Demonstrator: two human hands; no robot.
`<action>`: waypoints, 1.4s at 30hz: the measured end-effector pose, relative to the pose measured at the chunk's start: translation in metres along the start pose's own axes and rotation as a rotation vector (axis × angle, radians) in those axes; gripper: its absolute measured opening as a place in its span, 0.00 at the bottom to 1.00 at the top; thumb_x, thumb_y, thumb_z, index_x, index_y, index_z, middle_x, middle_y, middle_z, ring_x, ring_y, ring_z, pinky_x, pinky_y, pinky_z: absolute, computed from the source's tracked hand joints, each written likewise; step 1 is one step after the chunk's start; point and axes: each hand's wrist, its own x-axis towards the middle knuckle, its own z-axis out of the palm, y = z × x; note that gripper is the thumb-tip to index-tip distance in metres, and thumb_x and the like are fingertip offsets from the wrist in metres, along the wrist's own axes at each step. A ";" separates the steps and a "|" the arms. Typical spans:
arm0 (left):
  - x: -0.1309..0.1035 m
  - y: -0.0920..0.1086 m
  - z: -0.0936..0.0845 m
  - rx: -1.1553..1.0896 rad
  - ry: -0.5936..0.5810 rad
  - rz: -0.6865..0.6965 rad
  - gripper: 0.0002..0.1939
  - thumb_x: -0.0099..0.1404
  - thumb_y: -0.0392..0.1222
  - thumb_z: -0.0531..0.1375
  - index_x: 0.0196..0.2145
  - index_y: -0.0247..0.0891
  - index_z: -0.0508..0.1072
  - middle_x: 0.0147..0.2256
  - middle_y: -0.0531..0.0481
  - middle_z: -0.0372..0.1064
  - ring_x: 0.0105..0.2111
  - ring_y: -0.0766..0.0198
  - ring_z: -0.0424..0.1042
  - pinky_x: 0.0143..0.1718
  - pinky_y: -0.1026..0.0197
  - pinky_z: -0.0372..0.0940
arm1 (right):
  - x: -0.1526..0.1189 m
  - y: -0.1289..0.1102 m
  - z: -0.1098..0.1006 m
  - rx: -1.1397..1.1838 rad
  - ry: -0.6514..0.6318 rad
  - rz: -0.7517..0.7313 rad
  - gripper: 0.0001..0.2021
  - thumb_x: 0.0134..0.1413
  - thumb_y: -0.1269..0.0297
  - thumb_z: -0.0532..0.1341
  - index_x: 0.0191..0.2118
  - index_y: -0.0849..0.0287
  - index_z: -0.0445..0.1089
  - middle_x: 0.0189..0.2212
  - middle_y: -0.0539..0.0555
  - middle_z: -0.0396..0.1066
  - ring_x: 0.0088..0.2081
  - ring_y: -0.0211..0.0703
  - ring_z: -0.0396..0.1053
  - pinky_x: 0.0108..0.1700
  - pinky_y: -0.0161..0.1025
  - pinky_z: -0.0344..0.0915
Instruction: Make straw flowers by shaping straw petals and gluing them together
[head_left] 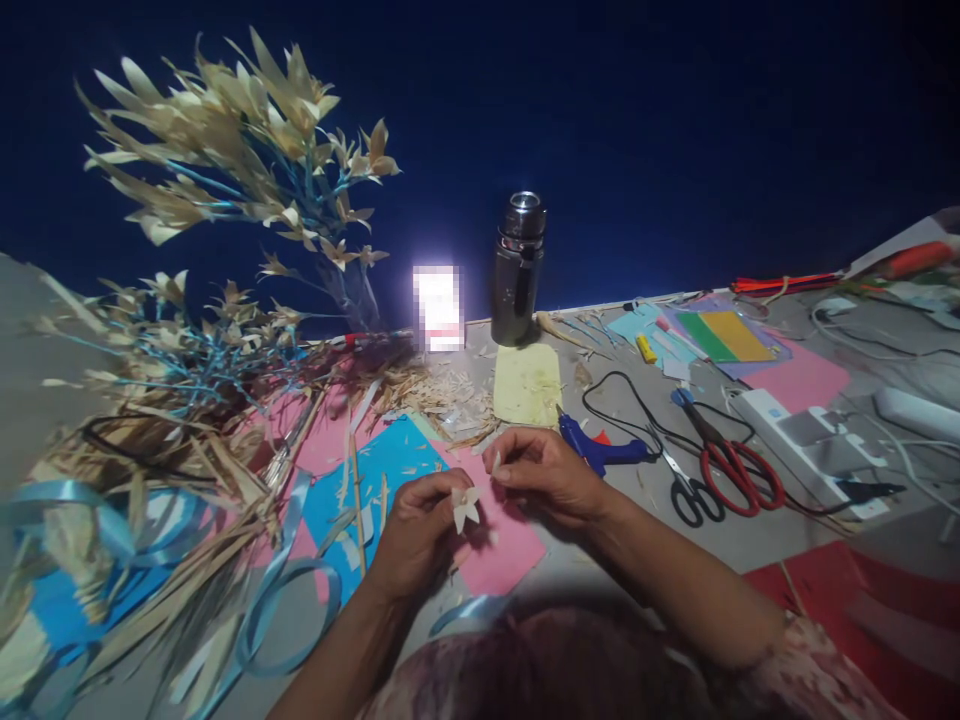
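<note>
The person wears a loose top (555, 665) with a soft pattern of dusty pink and dark purple. The one sleeve (825, 650) that can be seen has pale pink and brownish blotches. Both forearms and both hands are bare.

I can't make out the bright shape (439, 308) — it's all pixelated. The pale sliver (496, 463) in my right hand (551, 480) is too small to identify — and the right edge cuts off the red sheet (847, 585).
</note>
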 end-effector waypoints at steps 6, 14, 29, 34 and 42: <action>0.005 -0.001 0.011 -0.194 0.022 -0.078 0.14 0.49 0.46 0.78 0.23 0.37 0.80 0.21 0.54 0.69 0.20 0.67 0.68 0.22 0.64 0.66 | 0.000 0.006 0.000 0.005 -0.004 -0.007 0.16 0.38 0.63 0.79 0.31 0.62 0.74 0.21 0.46 0.71 0.16 0.28 0.62 0.18 0.27 0.55; 0.004 -0.009 0.006 -0.217 0.000 -0.151 0.15 0.47 0.46 0.79 0.24 0.36 0.81 0.20 0.53 0.71 0.19 0.67 0.69 0.22 0.63 0.68 | -0.001 0.009 0.004 -0.015 0.027 -0.017 0.16 0.40 0.60 0.78 0.29 0.62 0.74 0.20 0.47 0.72 0.18 0.31 0.64 0.19 0.27 0.56; 0.004 -0.010 0.002 -0.158 -0.028 -0.197 0.15 0.50 0.46 0.78 0.24 0.33 0.80 0.20 0.50 0.73 0.20 0.67 0.70 0.25 0.64 0.67 | -0.001 0.015 0.008 -0.005 0.082 -0.066 0.16 0.38 0.60 0.79 0.29 0.61 0.75 0.23 0.49 0.75 0.21 0.33 0.67 0.24 0.30 0.61; 0.003 -0.007 0.002 -0.149 -0.051 -0.240 0.18 0.47 0.47 0.79 0.25 0.32 0.79 0.20 0.50 0.72 0.18 0.69 0.67 0.24 0.65 0.63 | -0.002 0.012 0.007 0.013 0.070 -0.060 0.15 0.38 0.61 0.79 0.29 0.60 0.75 0.22 0.48 0.74 0.20 0.31 0.63 0.22 0.29 0.57; 0.001 -0.006 0.000 -0.134 -0.062 -0.274 0.18 0.48 0.47 0.79 0.25 0.31 0.79 0.19 0.50 0.72 0.18 0.69 0.67 0.22 0.66 0.61 | -0.005 0.009 0.007 -0.108 0.002 -0.042 0.15 0.39 0.60 0.79 0.29 0.61 0.76 0.25 0.50 0.76 0.26 0.35 0.70 0.31 0.33 0.65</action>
